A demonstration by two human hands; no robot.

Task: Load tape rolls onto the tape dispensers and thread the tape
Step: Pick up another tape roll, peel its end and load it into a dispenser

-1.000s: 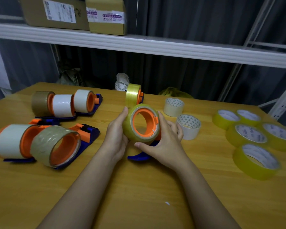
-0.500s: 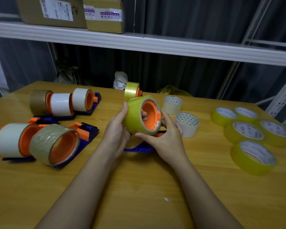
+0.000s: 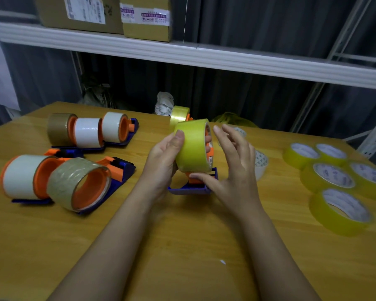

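**Inspector:** Broadly, the wooden table (image 3: 182,246) carries five loaded dispensers at the left — two near (image 3: 59,181), three behind (image 3: 89,131) — and spare yellow rolls (image 3: 334,181) lying flat at the right, well apart from the work.

**Assistant:** And the piece in hand?

**Inspector:** The blue dispenser (image 3: 191,189) is at centre, its base low, just above or on the table; I cannot tell which. The yellow tape roll (image 3: 192,146) sits on its orange hub, tilted, broad face towards the camera.

**Assistant:** The hands?

**Inspector:** The left hand (image 3: 163,157) grips the roll: thumb on the outer band, fingers curled through the core. The right hand (image 3: 232,161) has its fingers spread and relaxed beside the roll, holding nothing; its thumb reaches the dispenser's front edge under the roll.

**Assistant:** Recommendation?

**Inspector:** In my judgement the roll is seated and threading is due. Steady the roll with the left hand, find the free end with a right fingertip — the end is not discernible here — peel it squarely, and lead it towards the cutter without letting it fold onto itself.
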